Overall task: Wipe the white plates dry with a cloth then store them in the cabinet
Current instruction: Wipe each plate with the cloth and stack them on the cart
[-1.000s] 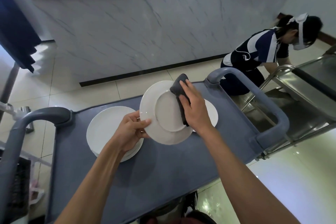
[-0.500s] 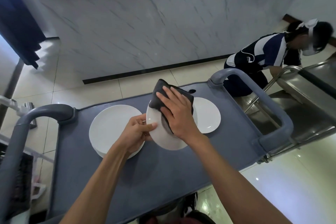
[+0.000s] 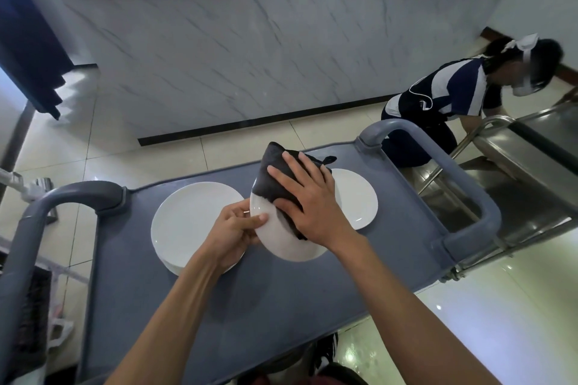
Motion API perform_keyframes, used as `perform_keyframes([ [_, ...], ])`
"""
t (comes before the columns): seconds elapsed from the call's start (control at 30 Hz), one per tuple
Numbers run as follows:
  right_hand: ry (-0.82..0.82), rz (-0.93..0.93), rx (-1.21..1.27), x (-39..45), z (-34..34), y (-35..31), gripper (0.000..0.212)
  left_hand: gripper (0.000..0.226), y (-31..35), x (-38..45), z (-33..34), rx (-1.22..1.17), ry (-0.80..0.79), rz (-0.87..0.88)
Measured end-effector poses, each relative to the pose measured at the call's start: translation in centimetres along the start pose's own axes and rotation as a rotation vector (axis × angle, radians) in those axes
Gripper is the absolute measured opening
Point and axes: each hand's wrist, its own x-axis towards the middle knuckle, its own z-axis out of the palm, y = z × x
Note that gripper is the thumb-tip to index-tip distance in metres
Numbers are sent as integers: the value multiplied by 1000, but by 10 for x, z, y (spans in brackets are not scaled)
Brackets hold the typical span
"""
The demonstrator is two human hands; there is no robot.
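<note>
While the left hand pinches the tilted plate by its rim above the cart, the right hand's straight fingers press the cloth onto it. Drying looks underway; a stack waits, another plate lies beside, nothing stored yet.

From my remote station I see two bare forearms entering from the lower edge of the head view. No sleeves, cuffs or gloves cover either arm within the view. The left hand carries a thin ring band on one finger; its material cannot be determined. The right hand shows no ring or wristwear on its visible back. At the bottom edge, a strip of reddish garment and a dark item appear, too cropped to identify.
</note>
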Motion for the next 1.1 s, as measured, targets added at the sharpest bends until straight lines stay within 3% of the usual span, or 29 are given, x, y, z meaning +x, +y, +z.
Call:
perform_keyframes([
  [0.23, -17, 0, -40, 3, -5, 8, 54, 31, 3, 4, -2, 7, -30, -6],
  [0.47, 82, -6, -71, -5, -8, 18, 47, 23, -1, 8, 2, 39, -41, -13],
  [0.83, 185, 359, 212, -33, -21, 94, 46, 26, 2, 31, 22, 113, 6, 9],
  [1.1, 181, 422, 226, -64, -34, 136, 45, 20, -5, 58, 70, 347, 142, 40],
])
